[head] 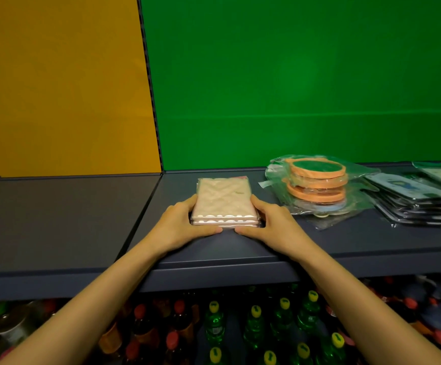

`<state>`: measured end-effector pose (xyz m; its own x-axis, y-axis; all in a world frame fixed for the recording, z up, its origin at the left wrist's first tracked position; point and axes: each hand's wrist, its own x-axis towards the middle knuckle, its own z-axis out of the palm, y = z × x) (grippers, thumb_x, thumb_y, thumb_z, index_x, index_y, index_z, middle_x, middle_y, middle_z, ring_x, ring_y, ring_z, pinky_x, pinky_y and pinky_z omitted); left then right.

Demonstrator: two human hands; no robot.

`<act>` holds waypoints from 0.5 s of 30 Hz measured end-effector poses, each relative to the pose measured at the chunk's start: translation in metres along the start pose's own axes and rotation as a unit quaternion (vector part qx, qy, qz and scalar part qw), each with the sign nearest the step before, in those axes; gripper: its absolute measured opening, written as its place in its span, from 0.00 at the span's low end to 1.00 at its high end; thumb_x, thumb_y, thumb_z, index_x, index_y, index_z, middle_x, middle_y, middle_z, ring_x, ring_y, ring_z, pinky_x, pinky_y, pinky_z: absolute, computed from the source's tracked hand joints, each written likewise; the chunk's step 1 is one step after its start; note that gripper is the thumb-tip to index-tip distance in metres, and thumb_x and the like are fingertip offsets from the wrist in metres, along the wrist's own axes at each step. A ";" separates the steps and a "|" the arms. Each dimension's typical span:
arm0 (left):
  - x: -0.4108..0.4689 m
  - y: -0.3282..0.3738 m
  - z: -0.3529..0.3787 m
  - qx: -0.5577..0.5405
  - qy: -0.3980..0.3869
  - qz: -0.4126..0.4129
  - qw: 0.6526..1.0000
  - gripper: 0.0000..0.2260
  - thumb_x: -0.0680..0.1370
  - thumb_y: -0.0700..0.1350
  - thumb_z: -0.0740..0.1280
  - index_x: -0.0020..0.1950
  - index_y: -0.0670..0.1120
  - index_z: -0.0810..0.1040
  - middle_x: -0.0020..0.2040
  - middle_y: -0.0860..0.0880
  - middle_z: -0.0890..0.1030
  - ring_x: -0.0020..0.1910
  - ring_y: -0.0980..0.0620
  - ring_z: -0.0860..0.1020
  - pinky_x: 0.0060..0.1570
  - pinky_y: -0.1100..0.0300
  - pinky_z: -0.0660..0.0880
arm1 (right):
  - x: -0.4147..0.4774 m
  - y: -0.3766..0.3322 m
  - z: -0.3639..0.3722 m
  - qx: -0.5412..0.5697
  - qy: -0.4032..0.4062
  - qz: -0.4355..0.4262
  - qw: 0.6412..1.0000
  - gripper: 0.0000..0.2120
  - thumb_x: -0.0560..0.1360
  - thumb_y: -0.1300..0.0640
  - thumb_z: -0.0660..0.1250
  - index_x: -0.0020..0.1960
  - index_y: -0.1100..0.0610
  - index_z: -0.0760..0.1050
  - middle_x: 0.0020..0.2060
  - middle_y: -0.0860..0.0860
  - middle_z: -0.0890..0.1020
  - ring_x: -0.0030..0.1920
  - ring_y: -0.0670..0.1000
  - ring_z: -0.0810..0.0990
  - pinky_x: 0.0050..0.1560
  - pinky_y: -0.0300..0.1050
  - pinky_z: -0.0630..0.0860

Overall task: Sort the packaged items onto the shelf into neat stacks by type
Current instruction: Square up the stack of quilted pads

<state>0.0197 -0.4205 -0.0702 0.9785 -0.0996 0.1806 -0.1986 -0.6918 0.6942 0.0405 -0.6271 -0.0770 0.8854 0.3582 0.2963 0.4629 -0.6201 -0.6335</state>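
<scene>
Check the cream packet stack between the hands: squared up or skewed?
Nearly squared. The cream packet stack lies flat on the shelf, edges roughly aligned, a pink edge peeking out behind. Left hand and right hand press its sides.

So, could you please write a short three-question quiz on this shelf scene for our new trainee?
1. True or false: both hands grip the cream packet stack.
2. Which pile lies nearest that stack's right side: A) orange round items, B) dark flat packets?
3. What stands below the shelf?

Key: 1 true, the left hand and right hand press its sides. 2 A. 3 Bottles.
</scene>
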 end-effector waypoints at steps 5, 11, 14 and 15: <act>-0.001 0.004 -0.004 -0.047 -0.032 -0.026 0.998 0.31 0.69 0.50 0.75 0.69 0.54 0.68 0.61 0.57 0.79 0.58 0.56 0.78 0.61 0.54 0.75 | 0.002 0.000 0.000 0.040 0.004 0.020 0.999 0.28 0.67 0.53 0.75 0.65 0.53 0.73 0.56 0.48 0.83 0.55 0.47 0.81 0.57 0.44 0.76; 0.015 0.021 -0.005 -0.361 -0.018 -0.140 0.922 0.38 0.74 0.56 0.67 0.77 0.43 0.55 0.74 0.51 0.64 0.69 0.53 0.68 0.69 0.60 0.60 | 0.017 -0.012 0.001 0.364 -0.016 0.127 0.922 0.07 0.80 0.58 0.59 0.55 0.51 0.72 0.49 0.44 0.80 0.45 0.41 0.79 0.39 0.26 0.75; 0.018 0.032 0.006 -0.389 0.021 -0.154 0.908 0.24 0.82 0.44 0.57 0.76 0.44 0.56 0.65 0.51 0.71 0.55 0.55 0.75 0.54 0.61 0.70 | 0.024 -0.022 0.008 0.416 0.016 0.163 0.895 0.18 0.82 0.57 0.54 0.70 0.60 0.65 0.49 0.44 0.74 0.48 0.43 0.77 0.54 0.33 0.70; 0.017 0.036 0.009 -0.390 0.022 -0.153 0.908 0.23 0.82 0.44 0.57 0.76 0.45 0.57 0.64 0.51 0.72 0.51 0.55 0.75 0.51 0.62 0.72 | 0.024 -0.026 0.009 0.417 0.020 0.168 0.893 0.20 0.82 0.55 0.53 0.72 0.60 0.62 0.52 0.43 0.73 0.55 0.45 0.76 0.60 0.35 0.67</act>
<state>0.0299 -0.4539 -0.0487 0.9947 0.0524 -0.0888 0.0870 0.0356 0.9956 0.0491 -0.5962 -0.0602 0.9769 0.2135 0.0049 -0.0068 0.0541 -0.9985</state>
